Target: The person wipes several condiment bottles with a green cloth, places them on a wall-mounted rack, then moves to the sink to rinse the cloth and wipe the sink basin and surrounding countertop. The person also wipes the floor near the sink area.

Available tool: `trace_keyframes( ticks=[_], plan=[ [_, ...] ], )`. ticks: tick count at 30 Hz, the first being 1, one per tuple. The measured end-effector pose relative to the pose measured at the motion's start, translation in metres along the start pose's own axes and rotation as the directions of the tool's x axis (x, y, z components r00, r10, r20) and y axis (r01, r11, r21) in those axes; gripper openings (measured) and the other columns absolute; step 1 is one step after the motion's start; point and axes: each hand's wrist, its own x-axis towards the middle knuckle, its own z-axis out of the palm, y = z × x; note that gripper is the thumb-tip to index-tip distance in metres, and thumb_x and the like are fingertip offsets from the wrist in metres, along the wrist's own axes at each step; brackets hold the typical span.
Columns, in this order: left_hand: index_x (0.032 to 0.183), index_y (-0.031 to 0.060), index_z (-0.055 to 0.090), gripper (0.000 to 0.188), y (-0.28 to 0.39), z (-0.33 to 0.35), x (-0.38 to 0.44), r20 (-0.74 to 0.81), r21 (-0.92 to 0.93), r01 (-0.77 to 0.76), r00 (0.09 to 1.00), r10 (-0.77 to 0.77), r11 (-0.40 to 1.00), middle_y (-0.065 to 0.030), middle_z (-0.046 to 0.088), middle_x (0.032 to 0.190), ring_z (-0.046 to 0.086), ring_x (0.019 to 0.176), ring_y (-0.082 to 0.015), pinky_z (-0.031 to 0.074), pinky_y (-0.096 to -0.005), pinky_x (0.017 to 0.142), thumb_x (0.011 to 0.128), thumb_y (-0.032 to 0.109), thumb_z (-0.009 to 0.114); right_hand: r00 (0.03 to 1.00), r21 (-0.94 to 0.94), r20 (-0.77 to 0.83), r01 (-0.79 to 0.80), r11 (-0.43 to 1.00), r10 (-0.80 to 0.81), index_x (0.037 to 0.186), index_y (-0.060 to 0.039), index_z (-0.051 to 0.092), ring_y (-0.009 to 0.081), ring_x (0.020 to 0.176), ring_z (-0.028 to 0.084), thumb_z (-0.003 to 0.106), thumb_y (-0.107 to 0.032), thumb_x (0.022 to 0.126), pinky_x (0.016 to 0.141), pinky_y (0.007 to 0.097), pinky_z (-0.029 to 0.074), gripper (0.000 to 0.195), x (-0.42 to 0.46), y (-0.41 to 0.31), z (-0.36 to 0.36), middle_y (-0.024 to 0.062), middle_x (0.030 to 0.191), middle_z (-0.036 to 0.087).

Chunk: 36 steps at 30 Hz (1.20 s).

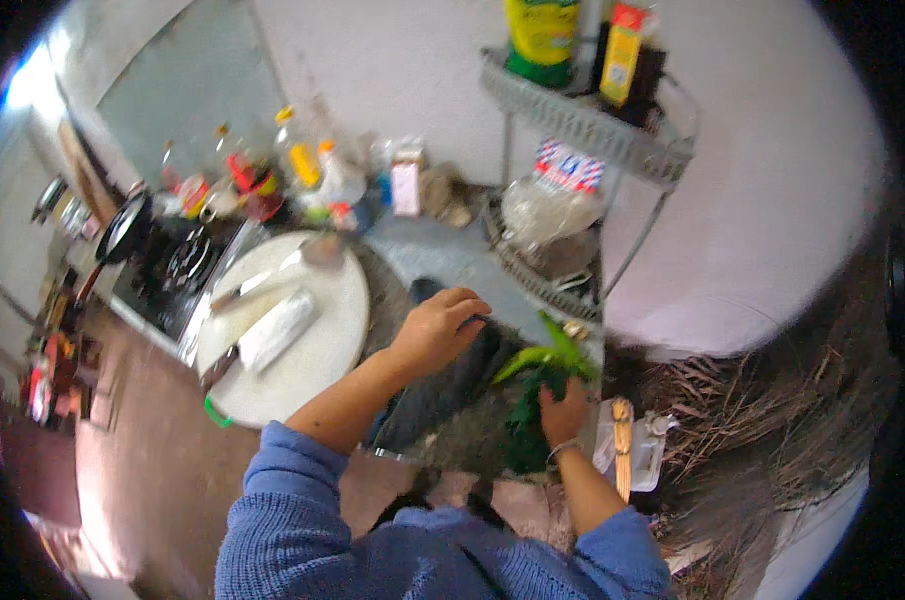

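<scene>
My left hand is over a dark cloth or bag on the counter, its fingers bent; whether it grips the dark material is not clear. My right hand rests at dark leafy greens, beside long light-green peppers; its fingertips are partly hidden among the leaves. Left of my left arm lies a round whitish cutting board. On it are a cleaver-like knife with a dark handle and pale wide blade, and another utensil with a brownish end.
Bottles and packets stand along the wall. A gas stove with a pan is at the left. A grey corner rack holds containers and a plastic bag. Dry brushwood and a white tray lie at the right.
</scene>
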Motion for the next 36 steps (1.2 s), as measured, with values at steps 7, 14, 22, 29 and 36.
trace_keyframes(
  ticks=[7, 14, 22, 29, 36],
  plan=[
    [0.098, 0.0090, 0.055, 0.023, 0.007, -0.054, -0.140, -0.070, 0.046, 0.463, 0.886, -0.459, 0.885, -0.0109, 0.053, 0.095, 0.054, 0.086, -0.0299, 0.045, -0.0361, 0.072, 0.075, 0.012, 0.055, 0.983, 0.563, -0.075, -0.098, 0.821, 0.169, 0.108, 0.0018, 0.048, 0.0250, 0.089, 0.053, 0.058, -0.010, 0.075, 0.080, 0.0322, 0.039, 0.036, -0.001, -0.037, -0.034, 0.0146, 0.100, 0.056],
    [0.107, 0.0146, 0.051, 0.040, 0.010, -0.009, -0.170, 0.044, 0.109, 0.347, 0.935, -0.353, 0.932, -0.0115, 0.045, 0.111, 0.042, 0.105, -0.0303, 0.040, -0.0397, 0.082, 0.069, 0.016, 0.062, 0.963, 0.507, -0.203, -0.052, 0.860, 0.177, 0.106, 0.0008, 0.048, 0.0221, 0.089, 0.053, 0.055, -0.009, 0.076, 0.080, 0.0320, 0.039, 0.032, -0.023, -0.074, -0.062, 0.0126, 0.101, 0.055],
    [0.115, 0.0180, 0.045, 0.051, -0.004, 0.003, -0.206, 0.230, 0.279, 0.148, 0.949, -0.216, 0.949, -0.0101, 0.042, 0.114, 0.039, 0.108, -0.0284, 0.036, -0.0391, 0.083, 0.067, 0.019, 0.063, 0.960, -0.172, 0.107, 0.274, 0.946, -0.258, 0.100, -0.0054, 0.055, 0.0338, 0.107, 0.039, 0.065, -0.009, 0.062, 0.093, 0.0463, 0.026, 0.039, -0.087, -0.049, -0.026, 0.0150, 0.112, 0.047],
    [0.113, 0.0182, 0.046, 0.052, -0.009, -0.002, -0.194, 0.244, 0.175, 0.175, 0.946, -0.214, 0.969, -0.0107, 0.044, 0.108, 0.041, 0.104, -0.0279, 0.036, -0.0389, 0.081, 0.064, 0.021, 0.066, 0.838, -0.157, 0.385, 0.473, 0.867, -0.387, 0.096, -0.0107, 0.060, 0.0349, 0.113, 0.031, 0.067, -0.021, 0.062, 0.094, 0.0512, 0.021, 0.036, -0.121, -0.084, -0.027, 0.0094, 0.121, 0.043],
    [0.124, 0.0250, 0.035, 0.068, -0.001, 0.036, -0.105, 0.119, 0.299, 0.150, 0.974, -0.192, 0.942, -0.0172, 0.028, 0.129, 0.029, 0.116, -0.0380, 0.030, -0.0503, 0.088, 0.064, 0.030, 0.068, 0.824, -0.194, 0.401, 0.503, 0.842, -0.400, 0.096, -0.0100, 0.059, 0.0348, 0.108, 0.033, 0.069, -0.022, 0.061, 0.091, 0.0516, 0.023, 0.039, -0.077, -0.084, -0.016, 0.0083, 0.120, 0.043]
  ],
)
